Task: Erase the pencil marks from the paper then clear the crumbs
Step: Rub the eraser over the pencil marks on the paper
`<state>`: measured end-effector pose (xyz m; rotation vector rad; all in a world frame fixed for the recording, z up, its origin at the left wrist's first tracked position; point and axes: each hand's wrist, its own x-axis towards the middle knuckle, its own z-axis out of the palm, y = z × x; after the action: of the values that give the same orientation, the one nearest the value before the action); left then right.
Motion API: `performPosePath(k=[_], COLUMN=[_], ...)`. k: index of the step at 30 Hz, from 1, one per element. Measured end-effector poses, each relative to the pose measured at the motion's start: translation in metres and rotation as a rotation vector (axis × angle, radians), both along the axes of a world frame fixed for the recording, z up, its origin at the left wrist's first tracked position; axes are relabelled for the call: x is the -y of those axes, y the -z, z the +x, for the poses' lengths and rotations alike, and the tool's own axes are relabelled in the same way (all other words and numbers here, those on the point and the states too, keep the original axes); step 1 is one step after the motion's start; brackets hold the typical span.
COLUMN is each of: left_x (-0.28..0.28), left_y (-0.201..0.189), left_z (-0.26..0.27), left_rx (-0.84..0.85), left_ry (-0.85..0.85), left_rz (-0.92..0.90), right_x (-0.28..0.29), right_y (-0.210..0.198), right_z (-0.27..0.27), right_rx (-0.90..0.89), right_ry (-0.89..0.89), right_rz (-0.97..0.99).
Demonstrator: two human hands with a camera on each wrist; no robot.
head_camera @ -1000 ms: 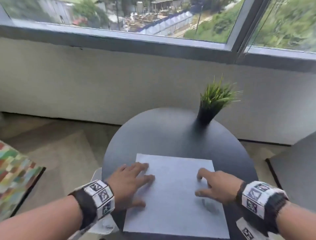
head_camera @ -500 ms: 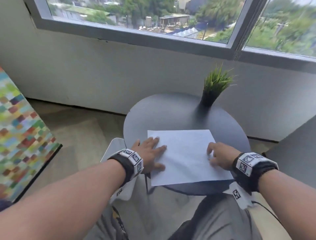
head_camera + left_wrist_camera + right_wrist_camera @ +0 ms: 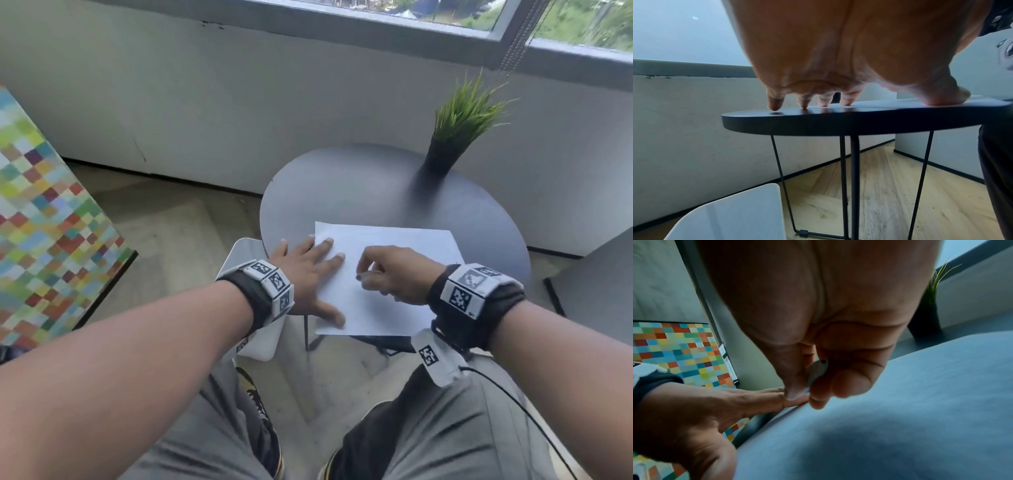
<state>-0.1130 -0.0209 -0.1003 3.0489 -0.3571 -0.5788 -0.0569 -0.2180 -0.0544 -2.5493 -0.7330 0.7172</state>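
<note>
A white sheet of paper (image 3: 404, 253) lies on the near half of a round dark table (image 3: 359, 185), its near edge overhanging the rim. My left hand (image 3: 308, 270) presses flat on the sheet's left edge, fingers spread; the left wrist view shows its fingertips (image 3: 824, 102) on the tabletop and paper (image 3: 890, 102). My right hand (image 3: 363, 274) hovers low over the left-middle of the sheet, close to the left hand's fingers. It pinches a small pale eraser (image 3: 817, 371) with a dark spot between thumb and fingers. I cannot make out pencil marks or crumbs.
A black pot of green grass (image 3: 455, 137) stands at the table's far right. A white seat (image 3: 246, 260) sits low beside the table's left rim. A multicoloured checkered panel (image 3: 41, 222) is at far left, a grey surface (image 3: 599, 284) at right. My knees (image 3: 445, 428) are below.
My right hand has moved left across the paper, from its right edge to near the left hand. The left hand stays on the left edge. The head view has pulled back and tilted down.
</note>
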Motion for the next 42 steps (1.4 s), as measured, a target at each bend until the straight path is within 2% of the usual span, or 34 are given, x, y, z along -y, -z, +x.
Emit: performPosePath(k=[4, 10, 13, 15, 18, 20, 23, 24, 28, 32, 33, 35, 37, 38, 41, 42], left_x=[-0.010, -0.022, -0.019, -0.019, -0.020, -0.020, -0.020, -0.020, -0.020, -0.019, -0.019, -0.019, -0.019, -0.018, -0.018, -0.019], left_y=[0.008, 0.021, 0.021, 0.021, 0.021, 0.020, 0.019, 0.019, 0.019, 0.016, 0.016, 0.015, 0.014, 0.013, 0.013, 0.013], left_z=[0.001, 0.003, 0.004, 0.004, 0.002, 0.001, 0.003, 0.004, 0.002, 0.003, 0.003, 0.003, 0.003, 0.003, 0.005, 0.005], left_rx=[0.002, 0.043, 0.039, 0.040, 0.044, 0.046, 0.041, 0.038, 0.046, 0.023, 0.019, 0.018, 0.012, 0.012, 0.025, 0.022], left_ry=[-0.016, -0.025, -0.029, -0.021, -0.005, 0.002, 0.014, 0.019, 0.043, 0.025, 0.024, 0.023, 0.022, 0.022, 0.022, 0.019], left_rz=[-0.065, -0.073, -0.076, -0.066, -0.055, -0.047, -0.031, -0.025, 0.006, 0.000, 0.002, 0.005, 0.009, 0.012, 0.017, 0.017], right_x=[-0.017, -0.011, -0.015, -0.021, -0.032, -0.028, -0.021, -0.023, -0.039, -0.032, -0.032, -0.038, -0.043, -0.042, -0.034, -0.033], right_y=[0.011, 0.024, 0.020, 0.017, 0.025, 0.029, 0.023, 0.022, 0.026, 0.020, 0.020, 0.022, 0.022, 0.019, 0.015, 0.016], right_z=[0.014, 0.030, 0.029, 0.017, -0.018, -0.018, 0.001, -0.001, -0.037, 0.005, 0.006, -0.006, -0.018, -0.011, 0.022, 0.021], right_rx=[-0.018, 0.052, 0.078, 0.128, 0.079, 0.061, 0.128, 0.140, 0.091, 0.152, 0.166, 0.132, -0.006, -0.009, 0.156, 0.176], right_ry=[-0.005, 0.087, 0.130, 0.041, -0.182, -0.127, 0.075, 0.083, -0.097, 0.152, 0.162, 0.013, -0.113, -0.088, 0.133, 0.138], right_rz=[0.084, 0.001, 0.025, -0.009, -0.094, -0.059, -0.003, -0.012, -0.092, -0.053, -0.062, -0.117, -0.137, -0.128, -0.056, -0.064])
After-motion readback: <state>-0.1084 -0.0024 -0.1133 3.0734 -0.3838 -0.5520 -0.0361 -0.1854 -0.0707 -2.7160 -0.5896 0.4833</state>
